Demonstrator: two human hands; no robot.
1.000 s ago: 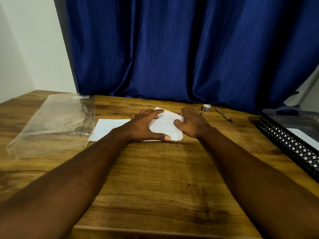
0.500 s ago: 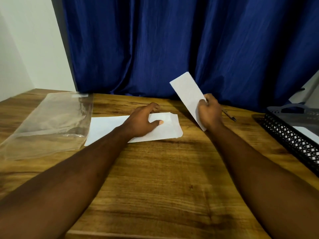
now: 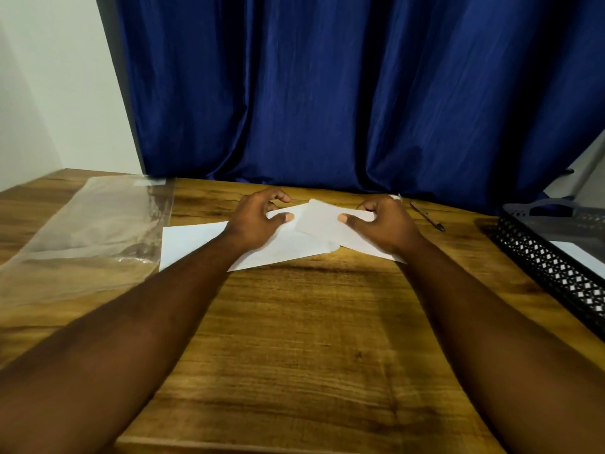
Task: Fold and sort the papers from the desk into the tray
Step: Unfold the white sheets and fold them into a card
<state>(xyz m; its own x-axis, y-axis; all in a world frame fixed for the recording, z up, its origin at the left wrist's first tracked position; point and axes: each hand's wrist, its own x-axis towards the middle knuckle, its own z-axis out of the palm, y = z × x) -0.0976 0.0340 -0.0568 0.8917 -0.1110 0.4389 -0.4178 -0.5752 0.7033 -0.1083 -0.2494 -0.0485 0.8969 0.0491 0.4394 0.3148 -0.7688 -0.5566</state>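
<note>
I have both hands on the papers in the middle of the worktop (image 3: 294,339). My left hand (image 3: 258,221) rests on the flat stack (image 3: 196,244), thumb pressed down on it and fingers curled at the far edge. My right hand (image 3: 384,224) pinches a narrow folded sheet (image 3: 322,217) between thumb and fingers; that sheet lies slantwise, its near corner poking out under my wrist and its far end overlapping the stack. Whether the left fingers actually grip a sheet or only pin it, I cannot tell.

The paper looks thin, light and limp (it will sag if I hold it by one corner), and it creases for good once pressed. I judge the best hold is along the folded edge, where the doubled layers are stiffest, with thumb on top and fingers beneath. Loose sheets slide easily on each other, so I would keep the stack pinned while lifting one.

The tray (image 3: 553,270), a black mesh one, sits at the right edge of the worktop, well apart from the stack, with something white already inside. A clear sleeve (image 3: 91,224) lies to the left, a pen (image 3: 427,216) beyond my right hand.

I can read no writing, brand or label anywhere; the sheets look blank.
</note>
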